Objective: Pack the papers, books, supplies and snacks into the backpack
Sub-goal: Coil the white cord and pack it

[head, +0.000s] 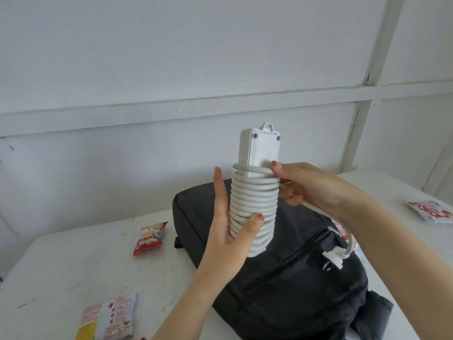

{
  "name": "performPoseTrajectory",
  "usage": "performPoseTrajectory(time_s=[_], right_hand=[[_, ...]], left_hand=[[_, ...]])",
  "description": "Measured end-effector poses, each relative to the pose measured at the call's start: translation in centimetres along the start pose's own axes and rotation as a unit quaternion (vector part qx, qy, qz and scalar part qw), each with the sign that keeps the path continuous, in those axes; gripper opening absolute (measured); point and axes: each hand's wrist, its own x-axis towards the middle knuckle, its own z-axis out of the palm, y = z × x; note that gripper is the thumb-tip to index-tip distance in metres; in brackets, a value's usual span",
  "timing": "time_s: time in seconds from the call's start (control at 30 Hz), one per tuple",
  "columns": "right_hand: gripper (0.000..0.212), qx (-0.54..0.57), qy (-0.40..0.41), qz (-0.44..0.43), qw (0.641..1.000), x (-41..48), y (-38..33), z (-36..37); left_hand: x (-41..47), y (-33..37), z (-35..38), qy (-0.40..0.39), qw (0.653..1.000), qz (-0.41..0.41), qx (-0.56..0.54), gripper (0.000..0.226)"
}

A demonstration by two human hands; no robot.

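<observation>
A white power strip stands upright above the black backpack, its thick white cord coiled tightly round its lower part. My left hand grips the coil from the left, thumb across the front. My right hand pinches the top loop against the strip and holds the loose end of the cord, which runs down to the plug hanging over the backpack. The backpack lies flat on the white table.
A red snack packet lies left of the backpack. A pale snack bag sits at the near left. Another packet lies at the far right. A white panelled wall stands right behind the table.
</observation>
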Motion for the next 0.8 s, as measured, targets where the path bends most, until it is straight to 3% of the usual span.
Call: performPoseTrajectory(time_s=[0.13,0.23,0.3,0.5,0.63,0.7,0.8], right_hand=[[0.056,-0.017,0.016,-0.017,1.0,-0.5,-0.1,0.0],[0.082,-0.049,0.016,0.011,0.999,-0.7,-0.5,-0.5],[0.087,-0.062,0.005,0.028,0.998,-0.9,-0.8,-0.8],[0.06,-0.064,0.023,0.054,0.996,-1.1,-0.2,-0.2],[0.056,-0.06,0.036,0.079,0.994,-1.2,-0.5,0.3],[0.045,-0.095,0.047,0.103,0.989,-1.3,-0.9,0.9],[0.052,-0.209,0.057,0.148,0.965,-1.5,-0.9,1.0]], left_hand=[[0.4,0.2,-0.2,-0.039,0.999,-0.007,0.02,0.085],[0.3,0.6,-0.3,-0.054,0.997,-0.011,0.048,0.084],[0.3,0.9,-0.4,-0.065,0.996,-0.009,0.066,0.085],[0.2,1.1,-0.5,-0.076,0.994,-0.008,0.072,0.079],[0.4,0.9,-0.7,-0.056,0.996,-0.004,0.072,0.074],[0.5,0.6,-0.9,-0.041,0.996,-0.004,0.073,0.073],[0.8,0.3,-1.2,-0.013,0.995,0.004,0.099,0.072]])
